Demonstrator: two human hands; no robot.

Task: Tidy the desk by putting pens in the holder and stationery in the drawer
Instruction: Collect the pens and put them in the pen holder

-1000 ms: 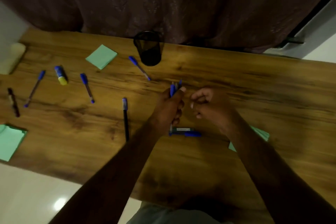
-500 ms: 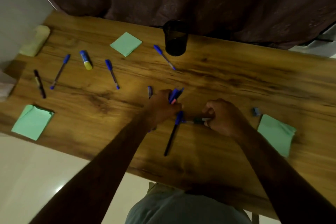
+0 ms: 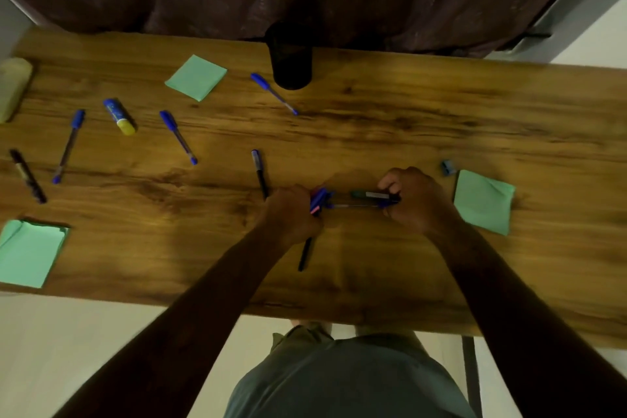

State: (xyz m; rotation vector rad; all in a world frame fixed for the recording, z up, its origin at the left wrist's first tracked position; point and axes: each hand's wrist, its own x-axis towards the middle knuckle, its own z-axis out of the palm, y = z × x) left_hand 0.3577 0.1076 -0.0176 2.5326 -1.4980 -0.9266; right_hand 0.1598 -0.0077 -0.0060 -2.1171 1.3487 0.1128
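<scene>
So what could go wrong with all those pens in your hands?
The left hand grips a bunch of blue pens and the right hand pinches a marker; one could slip out when lifted. The black holder stands at the far edge of the desk, so a hasty drop might tip it.
</scene>
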